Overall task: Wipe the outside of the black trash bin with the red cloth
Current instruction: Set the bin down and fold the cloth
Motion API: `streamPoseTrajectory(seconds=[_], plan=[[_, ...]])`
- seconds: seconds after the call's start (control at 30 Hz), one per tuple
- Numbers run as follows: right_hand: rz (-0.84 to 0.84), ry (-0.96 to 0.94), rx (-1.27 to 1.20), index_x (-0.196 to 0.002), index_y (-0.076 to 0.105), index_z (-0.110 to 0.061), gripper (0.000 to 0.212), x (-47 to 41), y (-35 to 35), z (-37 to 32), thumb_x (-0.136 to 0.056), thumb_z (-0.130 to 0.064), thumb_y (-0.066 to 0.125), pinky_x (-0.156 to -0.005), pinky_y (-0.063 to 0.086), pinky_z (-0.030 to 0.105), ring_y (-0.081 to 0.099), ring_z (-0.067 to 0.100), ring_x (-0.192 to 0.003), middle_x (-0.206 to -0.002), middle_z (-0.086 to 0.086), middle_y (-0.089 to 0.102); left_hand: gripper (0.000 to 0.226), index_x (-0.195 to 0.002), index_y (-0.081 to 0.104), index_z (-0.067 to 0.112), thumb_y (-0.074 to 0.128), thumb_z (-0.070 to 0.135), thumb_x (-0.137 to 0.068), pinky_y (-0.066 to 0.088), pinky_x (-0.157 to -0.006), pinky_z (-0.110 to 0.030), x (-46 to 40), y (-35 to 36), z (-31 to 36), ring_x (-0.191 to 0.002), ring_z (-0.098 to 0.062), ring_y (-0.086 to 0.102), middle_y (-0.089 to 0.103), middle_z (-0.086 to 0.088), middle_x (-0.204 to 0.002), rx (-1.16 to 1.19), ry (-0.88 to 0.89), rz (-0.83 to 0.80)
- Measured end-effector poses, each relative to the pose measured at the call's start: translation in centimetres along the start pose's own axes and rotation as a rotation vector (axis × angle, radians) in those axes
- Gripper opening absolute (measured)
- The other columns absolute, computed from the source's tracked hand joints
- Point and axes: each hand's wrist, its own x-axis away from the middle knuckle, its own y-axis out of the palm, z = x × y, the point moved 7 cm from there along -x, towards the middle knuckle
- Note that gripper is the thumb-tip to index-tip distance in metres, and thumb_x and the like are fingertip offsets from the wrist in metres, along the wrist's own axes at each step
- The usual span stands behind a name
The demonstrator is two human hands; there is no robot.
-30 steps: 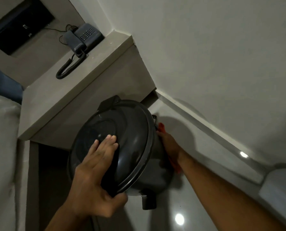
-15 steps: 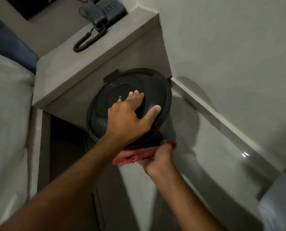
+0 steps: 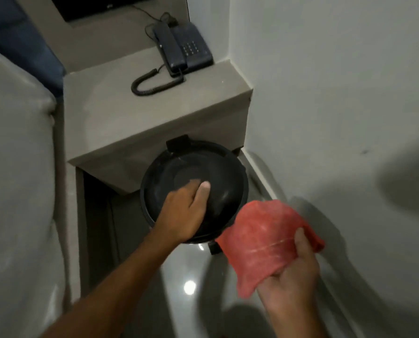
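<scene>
The round black trash bin point(image 3: 218, 172) stands on the glossy floor against the grey ledge, its lid closed and facing up. My left hand point(image 3: 187, 211) rests flat on the lid's near side, thumb stretched toward the centre, fingers spread. My right hand point(image 3: 291, 279) is off the bin, lower right of it, palm up and holding the red cloth point(image 3: 264, 240). The cloth drapes over my fingers, and its upper edge overlaps the bin's near right rim in view. The bin's sides are mostly hidden below the lid; a black foot pedal point(image 3: 213, 247) pokes out at the front.
A dark corded telephone point(image 3: 184, 50) sits on the grey ledge point(image 3: 135, 113) behind the bin. A white wall point(image 3: 337, 93) and its skirting run along the right. A pale bed or cushion point(image 3: 15, 179) fills the left side.
My right hand came away from the bin's side and lifted the red cloth up and to the right. My left hand stayed on the lid. The view shifted upward.
</scene>
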Motion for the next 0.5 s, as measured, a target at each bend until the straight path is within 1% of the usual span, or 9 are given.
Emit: streamPoseTrajectory(seconds=[0.07, 0.1, 0.17, 0.23, 0.27, 0.3, 0.37, 0.43, 0.5], plan=[[-0.078, 0.084, 0.06, -0.134, 0.063, -0.007, 0.049, 2.1, 3.7, 0.3, -0.096, -0.037, 0.057, -0.112, 0.037, 0.062, 0.065, 0.039, -0.119, -0.125, 0.021, 0.072, 0.056, -0.113, 0.07, 0.014, 0.045, 0.058, -0.088, 0.044, -0.1, -0.023, 2.5, -2.3, 0.3, -0.117, -0.02, 0.063, 0.073, -0.004, -0.12, 0.357, -0.179, -0.005], [-0.109, 0.153, 0.086, -0.13, 0.064, -0.005, 0.05, 3.5, 5.9, 0.9, -0.092, -0.037, 0.06, -0.109, 0.04, 0.064, 0.067, 0.042, -0.116, -0.125, 0.025, 0.071, 0.062, -0.119, 0.07, 0.014, 0.052, 0.062, -0.085, 0.046, -0.104, -0.03, 4.0, -2.7, 0.6, -0.12, -0.021, 0.063, 0.072, -0.005, -0.124, 0.603, -0.295, -0.061], [-0.17, 0.268, 0.096, -0.123, 0.066, 0.001, 0.054, 7.0, 10.6, 2.2, -0.086, -0.039, 0.064, -0.097, 0.048, 0.062, 0.074, 0.044, -0.101, -0.12, 0.028, 0.073, 0.061, -0.122, 0.071, 0.02, 0.067, 0.062, -0.079, 0.054, -0.097, -0.039, 7.1, -3.9, 2.8, -0.121, -0.024, 0.064, 0.071, -0.007, -0.128, 1.063, -0.494, -0.21], [-0.177, 0.354, 0.107, -0.115, 0.071, 0.005, 0.055, 10.0, 14.5, 3.6, -0.084, -0.04, 0.065, -0.086, 0.055, 0.058, 0.076, 0.044, -0.094, -0.116, 0.029, 0.074, 0.066, -0.123, 0.07, 0.014, 0.084, 0.048, -0.068, 0.056, -0.092, -0.043, 8.7, -6.0, 5.9, -0.123, -0.03, 0.063, 0.067, -0.016, -0.131, 1.467, -0.575, -0.243], [-0.195, 0.371, 0.126, -0.11, 0.075, 0.006, 0.052, 11.3, 16.4, 4.1, -0.084, -0.039, 0.065, -0.08, 0.06, 0.057, 0.076, 0.044, -0.093, -0.114, 0.029, 0.074, 0.066, -0.123, 0.069, 0.008, 0.089, 0.036, -0.066, 0.057, -0.09, -0.045, 9.1, -7.4, 6.9, -0.122, -0.034, 0.063, 0.066, -0.021, -0.131, 1.589, -0.575, -0.191], [-0.225, 0.372, 0.167, -0.105, 0.077, 0.007, 0.049, 12.5, 18.4, 4.4, -0.084, -0.036, 0.066, -0.076, 0.062, 0.056, 0.077, 0.043, -0.093, -0.113, 0.03, 0.075, 0.063, -0.122, 0.068, 0.004, 0.09, 0.024, -0.066, 0.058, -0.088, -0.047, 9.1, -9.5, 7.5, -0.12, -0.038, 0.063, 0.065, -0.026, -0.13, 1.62, -0.576, -0.096], [-0.286, 0.338, 0.268, -0.109, 0.076, 0.005, 0.044, 14.2, 21.1, 4.5, -0.081, -0.028, 0.068, -0.079, 0.063, 0.052, 0.076, 0.04, -0.096, -0.113, 0.029, 0.075, 0.054, -0.123, 0.065, 0.001, 0.082, 0.003, -0.071, 0.056, -0.091, -0.055, 8.8, -13.1, 7.5, -0.116, -0.043, 0.065, 0.068, -0.028, -0.124, 1.498, -0.606, 0.116], [-0.34, 0.265, 0.423, -0.122, 0.07, 0.001, 0.049, 15.4, 24.1, 3.7, -0.078, -0.02, 0.072, -0.087, 0.059, 0.049, 0.074, 0.038, -0.103, -0.118, 0.026, 0.074, 0.051, -0.12, 0.065, 0.002, 0.078, 0.0, -0.07, 0.054, -0.093, -0.057, 8.0, -17.3, 7.3, -0.11, -0.043, 0.068, 0.072, -0.025, -0.116, 1.335, -0.606, 0.251], [-0.424, 0.177, 0.553, -0.125, 0.067, -0.001, 0.053, 15.8, 26.9, 2.3, -0.075, -0.012, 0.076, -0.088, 0.059, 0.048, 0.072, 0.037, -0.109, -0.121, 0.025, 0.073, 0.048, -0.112, 0.068, 0.004, 0.081, 0.006, -0.066, 0.06, -0.082, -0.051, 7.3, -20.9, 7.6, -0.1, -0.038, 0.073, 0.076, -0.021, -0.109, 1.23, -0.571, 0.336]])
